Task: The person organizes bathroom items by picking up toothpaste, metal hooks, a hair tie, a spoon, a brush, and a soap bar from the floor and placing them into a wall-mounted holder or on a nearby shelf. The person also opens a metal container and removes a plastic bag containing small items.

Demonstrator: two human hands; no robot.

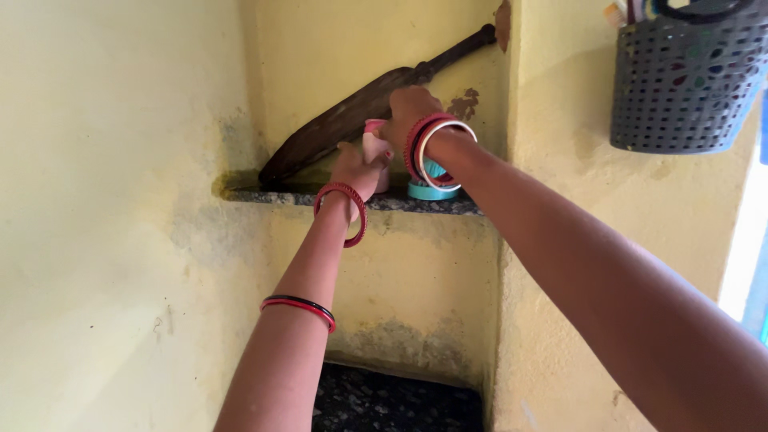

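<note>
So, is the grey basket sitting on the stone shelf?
No, the grey basket hangs on the wall at upper right, apart from the stone shelf.

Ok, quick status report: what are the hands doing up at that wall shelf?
Left hand and right hand both on a pink container on the stone shelf. Grip unclear. Dark wooden bat leaning just behind; teal tub beside.
</note>
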